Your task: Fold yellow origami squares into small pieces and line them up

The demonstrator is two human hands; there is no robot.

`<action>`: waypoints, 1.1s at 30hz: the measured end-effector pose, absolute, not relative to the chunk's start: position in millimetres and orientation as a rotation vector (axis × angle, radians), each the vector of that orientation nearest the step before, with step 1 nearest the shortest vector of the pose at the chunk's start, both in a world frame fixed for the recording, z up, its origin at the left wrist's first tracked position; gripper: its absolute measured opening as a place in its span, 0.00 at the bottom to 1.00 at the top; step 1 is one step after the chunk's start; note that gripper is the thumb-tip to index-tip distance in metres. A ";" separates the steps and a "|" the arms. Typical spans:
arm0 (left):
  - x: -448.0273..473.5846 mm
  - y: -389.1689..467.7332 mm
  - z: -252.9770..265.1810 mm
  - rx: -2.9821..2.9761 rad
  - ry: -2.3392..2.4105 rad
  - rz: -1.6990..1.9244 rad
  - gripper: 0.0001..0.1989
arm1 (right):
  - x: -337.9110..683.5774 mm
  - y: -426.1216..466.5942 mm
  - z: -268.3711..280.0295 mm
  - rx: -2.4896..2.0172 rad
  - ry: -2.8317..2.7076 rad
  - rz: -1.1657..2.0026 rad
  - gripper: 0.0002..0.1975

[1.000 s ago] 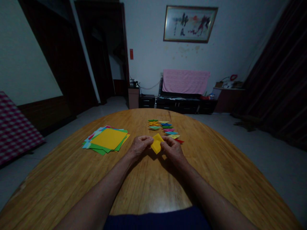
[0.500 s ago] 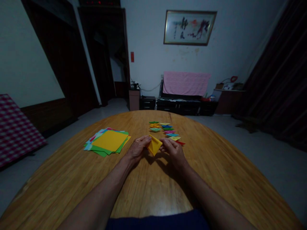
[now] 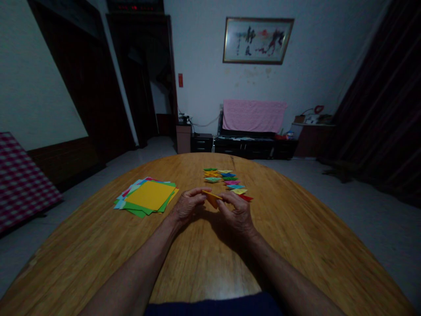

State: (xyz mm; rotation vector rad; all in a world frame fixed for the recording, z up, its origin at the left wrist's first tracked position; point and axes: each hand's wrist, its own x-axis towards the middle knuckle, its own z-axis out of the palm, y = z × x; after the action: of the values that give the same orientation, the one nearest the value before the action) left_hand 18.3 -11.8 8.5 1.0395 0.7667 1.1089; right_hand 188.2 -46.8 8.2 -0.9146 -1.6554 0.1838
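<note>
While a red-and-white checked cloth (image 3: 24, 180) hangs at the left edge of the frame, a loose stack of square coloured paper sheets (image 3: 150, 195), yellow uppermost, lies left of centre on your round brown wooden table (image 3: 302, 245). Your bare left hand (image 3: 188, 205), near the middle of the frame, has its thumb and fingers closed on the left end of a small folded yellow paper (image 3: 212, 199). That paper is at frame centre, between your hands, tilted so its upper edge slopes down to the right. Beyond it lies a short column of folded green and orange paper pieces (image 3: 212, 180). To its right runs a longer column of folded multicoloured paper pieces (image 3: 233, 183), the nearest one red and partly behind your bare right hand (image 3: 238, 213), whose thumb and fingers pinch the yellow paper's right end. At the far right, a dark striped curtain (image 3: 371, 87) hangs.
</note>
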 end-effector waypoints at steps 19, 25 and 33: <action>28.3 -14.5 7.9 1.087 0.861 1.152 0.16 | 193.3 -45.4 2.5 -1.263 -1.722 0.437 0.13; 30.1 -0.2 -13.1 1.352 1.070 1.181 0.14 | 196.1 -47.0 0.3 -1.413 -1.955 0.159 0.14; 30.2 2.5 -23.2 2.066 1.244 1.159 0.10 | 195.4 -51.1 1.5 -1.544 -2.122 -0.134 0.11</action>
State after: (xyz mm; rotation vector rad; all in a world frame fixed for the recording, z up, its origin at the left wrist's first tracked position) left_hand 30.2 2.5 -23.2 2.0662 1.2443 1.1587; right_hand 195.4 -51.1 1.5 -1.5436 -2.1215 -0.1343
